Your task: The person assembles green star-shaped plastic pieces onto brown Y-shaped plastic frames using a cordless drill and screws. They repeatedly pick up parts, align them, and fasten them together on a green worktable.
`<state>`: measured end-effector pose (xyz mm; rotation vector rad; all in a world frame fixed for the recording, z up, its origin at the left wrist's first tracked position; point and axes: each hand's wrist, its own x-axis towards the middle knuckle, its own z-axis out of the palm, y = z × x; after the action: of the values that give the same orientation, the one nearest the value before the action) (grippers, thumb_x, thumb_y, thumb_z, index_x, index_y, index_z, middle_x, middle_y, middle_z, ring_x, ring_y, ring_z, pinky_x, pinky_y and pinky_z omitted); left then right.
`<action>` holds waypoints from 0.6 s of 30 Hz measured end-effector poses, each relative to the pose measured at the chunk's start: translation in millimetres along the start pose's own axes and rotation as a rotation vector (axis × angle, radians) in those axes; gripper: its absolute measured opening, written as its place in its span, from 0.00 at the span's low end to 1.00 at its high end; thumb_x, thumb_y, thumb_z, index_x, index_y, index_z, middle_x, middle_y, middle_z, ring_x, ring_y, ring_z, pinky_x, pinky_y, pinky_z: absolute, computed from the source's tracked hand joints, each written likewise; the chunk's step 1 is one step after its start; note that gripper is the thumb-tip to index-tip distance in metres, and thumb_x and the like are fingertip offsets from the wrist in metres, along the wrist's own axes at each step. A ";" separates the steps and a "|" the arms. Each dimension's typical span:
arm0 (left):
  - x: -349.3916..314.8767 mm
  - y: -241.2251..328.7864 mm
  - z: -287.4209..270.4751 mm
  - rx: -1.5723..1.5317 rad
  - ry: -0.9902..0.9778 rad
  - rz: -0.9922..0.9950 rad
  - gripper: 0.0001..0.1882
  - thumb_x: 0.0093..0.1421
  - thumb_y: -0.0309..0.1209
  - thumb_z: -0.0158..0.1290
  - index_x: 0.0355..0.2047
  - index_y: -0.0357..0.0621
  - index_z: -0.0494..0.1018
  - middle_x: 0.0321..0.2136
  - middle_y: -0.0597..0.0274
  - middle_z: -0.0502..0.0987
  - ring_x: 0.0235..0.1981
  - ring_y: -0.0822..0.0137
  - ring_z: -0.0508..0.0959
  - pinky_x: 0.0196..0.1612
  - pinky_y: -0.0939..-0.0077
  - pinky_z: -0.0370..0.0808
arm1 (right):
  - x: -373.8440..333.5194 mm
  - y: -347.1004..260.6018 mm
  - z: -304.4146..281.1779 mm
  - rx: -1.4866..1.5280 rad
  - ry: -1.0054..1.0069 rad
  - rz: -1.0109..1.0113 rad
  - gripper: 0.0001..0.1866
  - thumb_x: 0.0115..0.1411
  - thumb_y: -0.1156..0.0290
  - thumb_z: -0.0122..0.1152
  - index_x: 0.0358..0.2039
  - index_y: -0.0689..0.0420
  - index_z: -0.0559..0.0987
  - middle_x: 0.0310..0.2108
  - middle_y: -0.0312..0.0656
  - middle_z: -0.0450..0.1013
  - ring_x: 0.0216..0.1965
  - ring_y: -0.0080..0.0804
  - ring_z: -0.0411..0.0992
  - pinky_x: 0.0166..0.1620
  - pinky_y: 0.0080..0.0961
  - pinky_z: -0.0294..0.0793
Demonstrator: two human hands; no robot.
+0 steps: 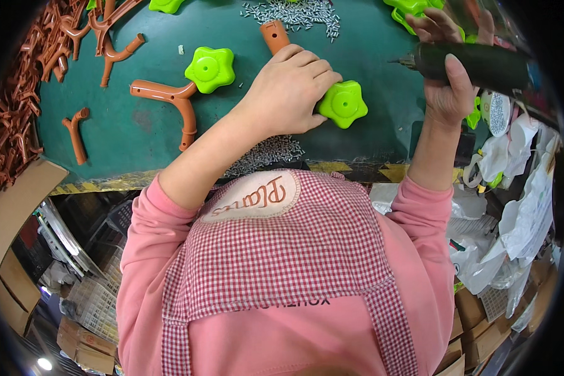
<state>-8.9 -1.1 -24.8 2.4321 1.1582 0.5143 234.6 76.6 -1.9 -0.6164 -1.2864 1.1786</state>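
My left hand (288,91) is wrapped round a brown branch-shaped plastic piece (274,37), whose holed end sticks out beyond the fingers. At the right side of that hand, by the thumb, sits a bright green star-shaped plastic knob (346,103). My right hand (448,100) grips a black power screwdriver (470,66), its bit pointing left, apart from the green knob. Left of my left hand, another brown forked piece (185,103) lies with a green star knob (210,70) at one end. Most of the piece in my left hand is hidden.
Brown pieces (6,125) are heaped along the left edge of the green table (376,147). Small metal screws lie in a far pile (301,15) and a near pile (263,156). Green knobs (413,7) lie at the far right. White plastic bags (514,207) hang at the right.
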 end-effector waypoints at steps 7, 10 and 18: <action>-11.7 1.8 1.1 0.038 0.068 -0.078 0.31 0.39 0.39 0.68 0.46 0.47 0.75 0.41 0.65 0.77 0.49 0.62 0.74 0.60 0.57 0.62 | 18.8 26.8 48.5 0.117 -0.037 -0.110 0.32 0.60 0.68 0.57 0.63 0.55 0.57 0.35 0.45 0.70 0.35 0.37 0.70 0.47 0.49 0.71; -9.5 1.6 -2.3 -0.014 0.220 -0.054 0.27 0.41 0.40 0.66 0.43 0.45 0.77 0.38 0.65 0.77 0.47 0.63 0.74 0.58 0.59 0.64 | 17.1 51.7 50.0 0.037 0.040 -0.201 0.35 0.59 0.71 0.57 0.65 0.56 0.53 0.30 0.47 0.71 0.30 0.37 0.70 0.40 0.43 0.73; 22.6 -18.5 -6.9 0.218 0.375 -0.176 0.11 0.47 0.36 0.65 0.31 0.49 0.81 0.33 0.70 0.79 0.41 0.66 0.77 0.47 0.69 0.71 | 16.0 46.1 24.3 0.079 0.051 -0.097 0.28 0.55 0.51 0.59 0.50 0.55 0.70 0.31 0.40 0.70 0.32 0.34 0.70 0.44 0.41 0.70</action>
<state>-10.8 28.8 -24.6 2.4442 1.6421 0.8537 195.0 100.9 -30.4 -0.5173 -1.2076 1.1213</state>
